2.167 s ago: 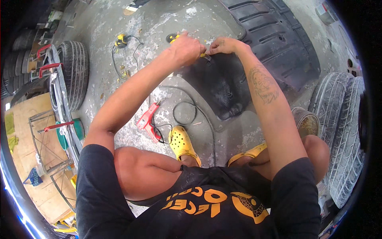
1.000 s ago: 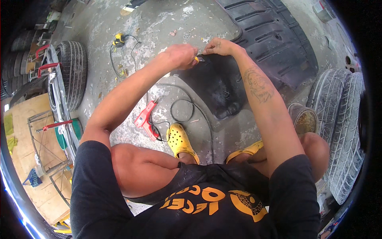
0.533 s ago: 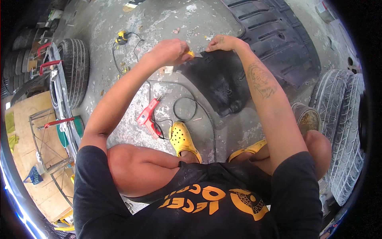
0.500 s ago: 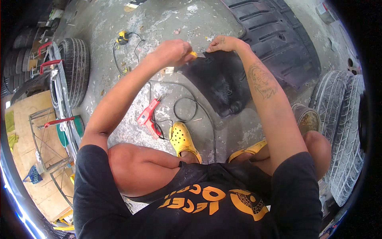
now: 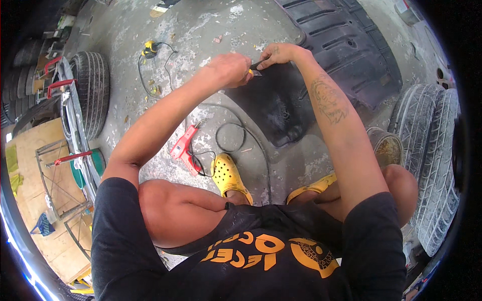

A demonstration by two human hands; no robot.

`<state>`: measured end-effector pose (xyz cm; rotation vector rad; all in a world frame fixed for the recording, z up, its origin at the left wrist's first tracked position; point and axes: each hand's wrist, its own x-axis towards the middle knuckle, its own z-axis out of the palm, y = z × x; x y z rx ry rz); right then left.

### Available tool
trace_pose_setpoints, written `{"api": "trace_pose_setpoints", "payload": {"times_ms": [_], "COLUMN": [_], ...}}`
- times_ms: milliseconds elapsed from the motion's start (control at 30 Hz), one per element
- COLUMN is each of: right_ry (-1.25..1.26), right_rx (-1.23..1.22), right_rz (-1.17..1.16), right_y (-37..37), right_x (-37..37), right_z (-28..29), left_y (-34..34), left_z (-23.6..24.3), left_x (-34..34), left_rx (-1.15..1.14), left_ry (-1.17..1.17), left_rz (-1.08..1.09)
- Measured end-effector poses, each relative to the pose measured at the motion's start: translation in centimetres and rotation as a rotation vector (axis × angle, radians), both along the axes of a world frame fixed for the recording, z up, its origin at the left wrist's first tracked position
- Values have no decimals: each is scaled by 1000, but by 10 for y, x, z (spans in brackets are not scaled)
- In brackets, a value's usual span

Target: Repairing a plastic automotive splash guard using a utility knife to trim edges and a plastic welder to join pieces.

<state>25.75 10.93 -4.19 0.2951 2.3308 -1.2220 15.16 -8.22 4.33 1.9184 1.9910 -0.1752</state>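
Observation:
My left hand [image 5: 231, 70] is closed round a yellow-handled knife [image 5: 256, 73], most of its handle hidden in the fist. Its short metal blade lies against the far edge of a black moulded sheet [image 5: 273, 108], shaped like a car mat or liner. My right hand [image 5: 277, 54] pinches that same edge just right of the blade, fingers curled over it. The sheet slopes down toward me to a rounded near end on the floor. Left of it on the floor lies a red hot-air gun or plastic welder [image 5: 185, 150] with a bent metal tip and a black cable.
A larger ribbed black panel [image 5: 346, 55] lies beyond my right arm. Tyres stand at right [image 5: 437, 150] and left [image 5: 90, 93]. A worn metal can [image 5: 387, 146] sits by my right knee. A yellow corded plug or tool [image 5: 149, 49] lies far left; cable loops cross the floor.
My left hand has moved right and slightly nearer, bringing the blade from just left of the sheet's edge onto it. My right hand still pinches the edge, now closer to the knife.

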Motion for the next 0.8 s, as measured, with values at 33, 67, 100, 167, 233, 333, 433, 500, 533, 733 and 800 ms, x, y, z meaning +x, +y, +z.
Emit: {"api": "trace_pose_setpoints", "payload": {"times_ms": [33,67,100,167,233,333,433,500,533,733,800], "right_ry": [32,33,9,-19,93,149,238,214,194,209,189], "right_rx": [-4,-7,9,28,-53,-40,-4,-19,-40,15,-16], "right_rz": [-11,-10,-17,-31,-25,-14,-63,-51,-36,-29,-16], "right_y": [-2,-3,-3,-1,9,-2,-10,-5,-4,-7,-9], "right_x": [0,-1,-3,-1,5,1,4,4,4,3,4], "right_z": [-1,0,1,-5,-23,-21,-22,-25,-27,-26,-26], "left_y": [-1,-1,0,5,16,13,15,18,17,13,15], "left_z": [-1,0,1,5,6,3,-1,-5,-7,-17,-15], "left_x": [3,6,9,17,11,-4,-14,-18,-21,-37,-35], "left_rx": [18,36,32,-52,-72,-132,-159,-157,-137,-132,-140], "left_ry": [22,43,44,70,27,-15,-35,-48,-58,-197,-260], "left_rz": [7,11,12,37,15,25,-23,-83,-110,-129,-126]}}
